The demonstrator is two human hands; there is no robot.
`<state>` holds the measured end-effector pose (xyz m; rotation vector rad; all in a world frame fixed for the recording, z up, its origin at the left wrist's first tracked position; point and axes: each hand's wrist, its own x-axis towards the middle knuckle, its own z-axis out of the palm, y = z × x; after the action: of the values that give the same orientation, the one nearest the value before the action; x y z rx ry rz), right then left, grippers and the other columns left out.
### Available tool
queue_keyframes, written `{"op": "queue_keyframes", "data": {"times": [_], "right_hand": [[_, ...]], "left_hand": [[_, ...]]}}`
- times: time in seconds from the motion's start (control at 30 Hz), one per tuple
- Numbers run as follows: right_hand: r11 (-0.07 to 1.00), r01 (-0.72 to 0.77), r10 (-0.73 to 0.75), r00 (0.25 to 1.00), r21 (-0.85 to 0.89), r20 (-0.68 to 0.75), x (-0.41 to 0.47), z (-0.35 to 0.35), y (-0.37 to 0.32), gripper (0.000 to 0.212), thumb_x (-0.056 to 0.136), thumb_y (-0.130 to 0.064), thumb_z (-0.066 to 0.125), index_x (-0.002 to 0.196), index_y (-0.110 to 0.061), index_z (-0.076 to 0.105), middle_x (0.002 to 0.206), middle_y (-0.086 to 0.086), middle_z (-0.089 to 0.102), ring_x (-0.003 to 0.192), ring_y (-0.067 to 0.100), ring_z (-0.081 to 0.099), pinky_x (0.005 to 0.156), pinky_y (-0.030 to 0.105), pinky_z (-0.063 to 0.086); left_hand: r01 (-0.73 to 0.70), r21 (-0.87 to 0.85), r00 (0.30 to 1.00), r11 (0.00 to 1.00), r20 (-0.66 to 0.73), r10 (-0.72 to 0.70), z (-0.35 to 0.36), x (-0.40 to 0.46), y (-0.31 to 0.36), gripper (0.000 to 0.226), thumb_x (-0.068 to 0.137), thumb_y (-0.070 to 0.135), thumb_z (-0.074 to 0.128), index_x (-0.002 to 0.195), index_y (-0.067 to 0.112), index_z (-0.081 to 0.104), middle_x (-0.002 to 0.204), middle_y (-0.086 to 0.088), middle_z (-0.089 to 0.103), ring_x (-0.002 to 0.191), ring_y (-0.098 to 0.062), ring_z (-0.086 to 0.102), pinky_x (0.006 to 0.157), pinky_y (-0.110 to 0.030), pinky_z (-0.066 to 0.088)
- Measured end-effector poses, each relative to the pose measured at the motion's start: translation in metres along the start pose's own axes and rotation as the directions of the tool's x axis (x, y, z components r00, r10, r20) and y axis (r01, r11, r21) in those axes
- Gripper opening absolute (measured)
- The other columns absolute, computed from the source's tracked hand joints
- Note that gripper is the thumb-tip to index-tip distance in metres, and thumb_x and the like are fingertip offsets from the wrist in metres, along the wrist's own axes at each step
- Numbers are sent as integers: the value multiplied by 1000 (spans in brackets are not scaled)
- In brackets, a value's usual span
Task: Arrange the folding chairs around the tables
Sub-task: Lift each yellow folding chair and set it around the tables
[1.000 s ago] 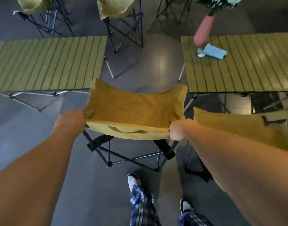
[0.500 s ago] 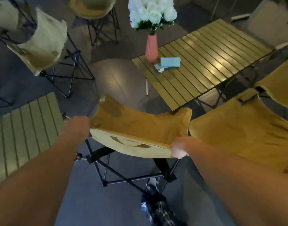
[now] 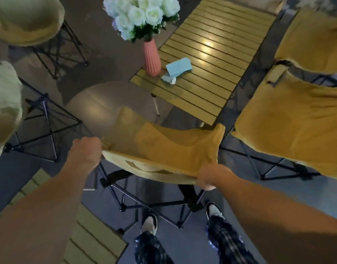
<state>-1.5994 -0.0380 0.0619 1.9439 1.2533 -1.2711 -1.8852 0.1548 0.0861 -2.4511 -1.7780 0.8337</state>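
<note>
A folding chair [image 3: 160,147] with a mustard fabric seat and black frame hangs in front of me, just short of the near corner of a slatted yellow table [image 3: 211,60]. My left hand [image 3: 85,151] grips the left end of its back edge. My right hand [image 3: 211,176] grips the right end. A second mustard chair [image 3: 289,126] stands close on the right along the table's side, with a third [image 3: 316,37] behind it. Another slatted table [image 3: 91,239] lies under my left arm at the lower left.
A pink vase [image 3: 152,58] with white roses and a blue tissue pack [image 3: 179,66] sit on the far table's near end. Two pale chairs [image 3: 28,21] [image 3: 4,103] stand at the left. My feet [image 3: 150,223] are just behind the held chair's frame.
My view has swung left to right: the left table dropped to the lower left, and the table with the vase came nearer and centred. The held chair moved with me toward that table's corner.
</note>
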Motion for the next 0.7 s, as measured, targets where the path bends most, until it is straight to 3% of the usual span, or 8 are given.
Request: {"op": "queue_keyframes", "data": {"times": [0.1, 0.2, 0.27, 0.33, 0.4, 0.5, 0.6, 0.7], "right_hand": [[983, -79, 86, 996, 164, -35, 0, 8, -50, 12, 86, -9, 48, 75, -13, 50, 91, 9, 53, 71, 24, 48, 60, 33, 43], [954, -141, 169, 982, 264, -87, 4, 20, -92, 10, 91, -10, 48, 97, -12, 55, 118, 10, 50, 92, 31, 54, 71, 36, 43], [915, -192, 241, 965, 354, -99, 9, 32, -122, 21, 91, -13, 51, 111, -13, 58, 109, 4, 52, 97, 28, 56, 72, 34, 42], [887, -200, 251, 965, 417, -71, 24, 46, -150, 16, 91, -18, 52, 106, -15, 56, 91, 1, 51, 86, 25, 52, 70, 33, 44], [876, -191, 212, 977, 443, 0, 42, 63, -178, 14, 90, -20, 51, 102, -13, 56, 95, 3, 55, 85, 24, 51, 70, 33, 45], [881, -216, 213, 975, 422, 55, 61, 86, -206, 23, 92, -22, 52, 110, -13, 63, 111, 8, 59, 98, 26, 58, 72, 32, 43], [865, -259, 277, 961, 429, 21, 72, 86, -210, 26, 92, -23, 52, 114, -13, 63, 117, 9, 60, 107, 28, 59, 73, 32, 42], [856, -293, 317, 948, 426, 16, 73, 77, -208, 24, 91, -19, 54, 112, -12, 63, 116, 9, 61, 108, 28, 59, 73, 31, 42]], "left_hand": [[-67, -62, 997, 996, -35, 64, 5, 45, -27, 19, 82, 0, 54, 83, 8, 71, 86, -13, 69, 90, -37, 65, 77, -42, 55], [-87, -89, 991, 992, -111, 77, 10, 72, -48, 20, 82, -3, 54, 87, 3, 72, 93, -21, 68, 91, -41, 63, 76, -44, 56], [-100, -30, 985, 995, -147, 95, 25, 83, -65, 22, 83, -4, 53, 91, 2, 72, 91, -21, 67, 91, -42, 61, 76, -47, 56], [-105, 68, 985, 992, -130, 113, 42, 94, -78, 23, 85, -2, 50, 97, 1, 70, 98, -19, 68, 97, -40, 61, 82, -44, 54], [-105, 100, 994, 989, 14, 105, 66, 105, -88, 28, 88, 2, 49, 109, 6, 67, 113, -18, 65, 107, -37, 60, 88, -40, 51], [-145, 95, 972, 985, 200, 124, 103, 114, -100, 32, 90, 18, 53, 119, 20, 66, 119, -12, 63, 112, -34, 58, 89, -39, 50], [-120, 46, 980, 992, 166, 111, 124, 117, -99, 24, 91, 20, 55, 110, 20, 69, 115, -13, 63, 113, -36, 53, 97, -44, 36], [-94, 23, 988, 995, 128, 91, 126, 118, -94, 19, 89, 11, 56, 103, 12, 70, 110, -15, 63, 107, -37, 56, 81, -42, 36]]}}
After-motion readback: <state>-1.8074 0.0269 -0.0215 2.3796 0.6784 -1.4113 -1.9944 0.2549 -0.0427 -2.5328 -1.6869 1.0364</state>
